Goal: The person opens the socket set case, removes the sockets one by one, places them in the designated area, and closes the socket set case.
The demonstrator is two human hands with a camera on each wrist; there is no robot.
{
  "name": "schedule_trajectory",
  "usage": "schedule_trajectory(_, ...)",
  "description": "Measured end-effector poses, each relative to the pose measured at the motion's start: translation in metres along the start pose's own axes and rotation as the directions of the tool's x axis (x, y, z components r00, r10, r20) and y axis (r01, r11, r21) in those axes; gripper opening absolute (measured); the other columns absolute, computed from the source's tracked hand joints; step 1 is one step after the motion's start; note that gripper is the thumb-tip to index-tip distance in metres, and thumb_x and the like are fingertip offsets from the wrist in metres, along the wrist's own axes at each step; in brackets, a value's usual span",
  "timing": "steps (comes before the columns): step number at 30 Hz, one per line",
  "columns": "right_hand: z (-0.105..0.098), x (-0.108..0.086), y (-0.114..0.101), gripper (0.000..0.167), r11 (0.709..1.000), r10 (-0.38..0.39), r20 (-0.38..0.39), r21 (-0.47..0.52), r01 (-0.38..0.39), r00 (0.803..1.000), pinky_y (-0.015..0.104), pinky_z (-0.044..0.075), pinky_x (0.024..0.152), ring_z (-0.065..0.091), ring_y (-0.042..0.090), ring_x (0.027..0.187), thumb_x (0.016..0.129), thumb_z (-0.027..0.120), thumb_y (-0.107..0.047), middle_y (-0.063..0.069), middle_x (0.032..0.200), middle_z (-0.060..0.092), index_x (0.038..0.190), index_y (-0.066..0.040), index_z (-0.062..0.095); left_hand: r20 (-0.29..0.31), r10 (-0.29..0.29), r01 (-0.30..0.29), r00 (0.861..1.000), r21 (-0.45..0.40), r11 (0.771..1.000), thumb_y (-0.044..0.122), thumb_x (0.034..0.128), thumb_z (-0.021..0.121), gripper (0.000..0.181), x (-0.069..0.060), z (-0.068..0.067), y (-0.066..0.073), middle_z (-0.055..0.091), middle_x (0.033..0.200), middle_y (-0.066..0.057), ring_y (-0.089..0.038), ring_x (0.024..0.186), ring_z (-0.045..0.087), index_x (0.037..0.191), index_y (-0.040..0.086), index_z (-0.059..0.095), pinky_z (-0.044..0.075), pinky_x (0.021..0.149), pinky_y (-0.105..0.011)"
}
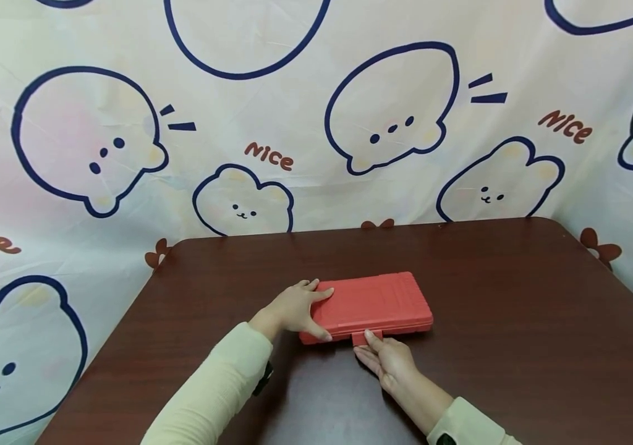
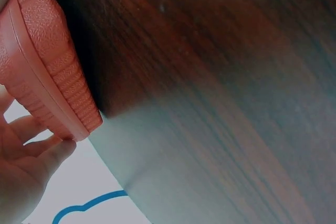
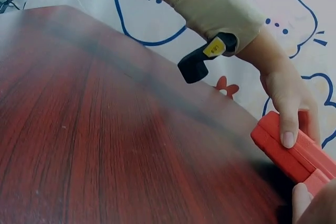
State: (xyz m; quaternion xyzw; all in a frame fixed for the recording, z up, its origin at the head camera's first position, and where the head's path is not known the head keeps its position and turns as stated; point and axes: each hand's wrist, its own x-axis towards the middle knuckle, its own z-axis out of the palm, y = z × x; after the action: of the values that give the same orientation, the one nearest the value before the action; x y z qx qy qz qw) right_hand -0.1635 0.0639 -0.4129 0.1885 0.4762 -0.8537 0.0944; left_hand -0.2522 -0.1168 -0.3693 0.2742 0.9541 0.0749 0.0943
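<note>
A flat red plastic case (image 1: 374, 303) with a ribbed end lies closed on the table, its long front side towards me. My left hand (image 1: 293, 309) grips its left end, thumb at the front edge and fingers spread over the top and the far side. In the left wrist view, fingers hold the case's ribbed corner (image 2: 58, 72). My right hand (image 1: 394, 363) pinches the red tab (image 1: 366, 338) at the middle of the front side, thumb on top and fingers below. What is inside the case is hidden.
The dark brown wooden table (image 1: 517, 296) extends around the case. A white cloth (image 1: 305, 111) printed with cartoon bears hangs behind and beside it. A black wrist device (image 3: 202, 61) with a yellow label sits at the left sleeve.
</note>
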Motion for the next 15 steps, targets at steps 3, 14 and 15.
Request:
schedule_trajectory(3, 0.002, -0.002, -0.003, 0.043, 1.000, 0.020, 0.010, 0.004, -0.020, 1.000, 0.032, 0.044, 0.077, 0.058, 0.021, 0.076, 0.089, 0.047, -0.008, 0.020, 0.086, 0.051, 0.116, 0.019, 0.027, 0.001, -0.006, 0.006, 1.000, -0.009, 1.000, 0.058, 0.0554, 0.069, 0.089, -0.001, -0.002, 0.000, 0.029, 0.137, -0.011, -0.030, 0.122, 0.027, 0.132, 0.024, 0.038, 0.034, 0.088, -0.045)
schedule_trajectory(14, 0.000, -0.013, -0.009, 0.051, 0.996, 0.090, 0.123, -0.032, -0.087, 0.988, 0.037, 0.033, 0.090, 0.026, 0.043, 0.117, 0.090, 0.030, 0.005, 0.042, 0.124, 0.020, 0.125, 0.022, -0.002, -0.005, 0.024, -0.024, 1.000, -0.002, 1.000, 0.058, 0.0558, 0.068, 0.089, -0.003, -0.003, 0.000, 0.030, 0.136, -0.013, -0.031, 0.122, 0.027, 0.131, 0.022, 0.039, 0.033, 0.089, -0.046)
schedule_trajectory(15, 0.000, -0.014, -0.009, 0.053, 0.995, 0.097, 0.131, -0.039, -0.093, 0.987, 0.037, 0.033, 0.091, 0.026, 0.043, 0.117, 0.090, 0.030, 0.006, 0.041, 0.124, 0.020, 0.126, 0.021, -0.006, -0.008, 0.028, -0.028, 1.000, 0.001, 1.000, 0.058, 0.0557, 0.068, 0.088, -0.003, -0.003, 0.000, 0.030, 0.136, -0.013, -0.031, 0.121, 0.028, 0.131, 0.022, 0.039, 0.033, 0.089, -0.046)
